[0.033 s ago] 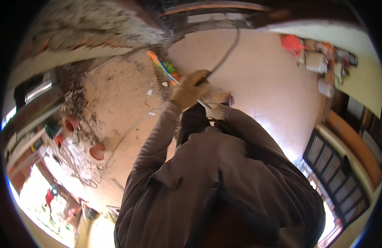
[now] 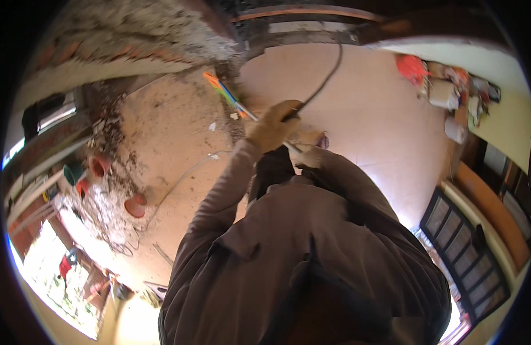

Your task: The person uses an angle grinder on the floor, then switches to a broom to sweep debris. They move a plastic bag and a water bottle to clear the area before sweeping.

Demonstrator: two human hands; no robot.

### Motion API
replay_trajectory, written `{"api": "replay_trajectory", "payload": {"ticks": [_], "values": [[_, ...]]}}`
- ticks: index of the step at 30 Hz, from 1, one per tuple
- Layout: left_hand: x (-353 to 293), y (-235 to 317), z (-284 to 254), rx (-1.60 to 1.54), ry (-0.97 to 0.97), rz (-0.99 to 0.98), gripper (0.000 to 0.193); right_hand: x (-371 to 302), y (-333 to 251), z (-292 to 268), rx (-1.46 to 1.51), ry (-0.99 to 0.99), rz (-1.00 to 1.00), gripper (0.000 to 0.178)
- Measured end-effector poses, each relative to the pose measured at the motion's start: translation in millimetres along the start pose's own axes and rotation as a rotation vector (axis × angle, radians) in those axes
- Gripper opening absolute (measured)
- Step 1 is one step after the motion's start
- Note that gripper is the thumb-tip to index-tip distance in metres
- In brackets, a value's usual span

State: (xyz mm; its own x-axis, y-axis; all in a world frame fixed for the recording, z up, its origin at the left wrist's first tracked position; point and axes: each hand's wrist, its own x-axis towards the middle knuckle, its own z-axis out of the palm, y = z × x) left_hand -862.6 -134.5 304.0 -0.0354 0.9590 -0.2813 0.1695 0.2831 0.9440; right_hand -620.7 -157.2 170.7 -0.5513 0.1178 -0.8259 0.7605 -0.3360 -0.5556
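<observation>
A broom (image 2: pixel 235 103) with a blue and white handle slants from the upper left toward my body. Orange and green show at its far end; motion blurs that part. My left hand (image 2: pixel 270 127), in a tan glove, is wrapped round the handle. Lower on the same handle, close to my waist, my gloved right hand (image 2: pixel 309 156) is closed on it, partly hidden by my sleeve. A dark cable or hose (image 2: pixel 327 79) runs from beside my left hand to the far wall; whether that hand touches it I cannot tell.
Dark dirt and debris (image 2: pixel 113 123) lie along the left floor, with terracotta pots (image 2: pixel 135 205), a green pot (image 2: pixel 73 173) and tangled cord (image 2: pixel 121 244). A thin cable (image 2: pixel 182 175) crosses the floor. Red and white items (image 2: pixel 412 69) line the right wall, near a dark slatted frame (image 2: pixel 464 250).
The view has shifted slightly, and the broom's far end sits a little further left against the floor. Both hands keep their hold on the handle.
</observation>
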Motion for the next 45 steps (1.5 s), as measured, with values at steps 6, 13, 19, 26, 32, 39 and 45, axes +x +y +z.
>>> {"api": "replay_trajectory", "payload": {"ticks": [6,13,19,26,32,39,45], "values": [[-8.9,20.0,-14.9,-0.137,-0.028,-0.114,0.047,-142.8,-84.9,-47.4,-0.129,0.192,0.190,0.037],[-0.5,28.4,-55.9,-0.097,-0.016,-0.089,0.060,57.5,-114.5,-25.2,-0.344,0.159,0.164,0.052],[-9.5,31.0,-70.6,-0.139,0.015,-0.145,0.066,41.5,-140.3,-11.5,-0.315,0.002,0.078,0.048],[-17.4,39.2,-56.8,-0.089,0.053,-0.120,0.065,-0.8,-136.8,-39.4,-0.242,-0.017,0.153,0.044],[-18.9,42.6,-38.7,-0.014,0.101,-0.132,0.058,55.8,-152.0,-62.2,-0.226,-0.158,0.174,0.040],[-2.2,52.0,-45.3,0.213,0.297,-0.183,0.042,-71.1,-221.7,-135.1,-0.194,-0.174,0.134,0.036],[39.8,32.7,-109.7,0.491,0.456,0.066,0.022,-83.8,-285.4,-201.3,-0.415,-0.380,0.460,0.032]]}}
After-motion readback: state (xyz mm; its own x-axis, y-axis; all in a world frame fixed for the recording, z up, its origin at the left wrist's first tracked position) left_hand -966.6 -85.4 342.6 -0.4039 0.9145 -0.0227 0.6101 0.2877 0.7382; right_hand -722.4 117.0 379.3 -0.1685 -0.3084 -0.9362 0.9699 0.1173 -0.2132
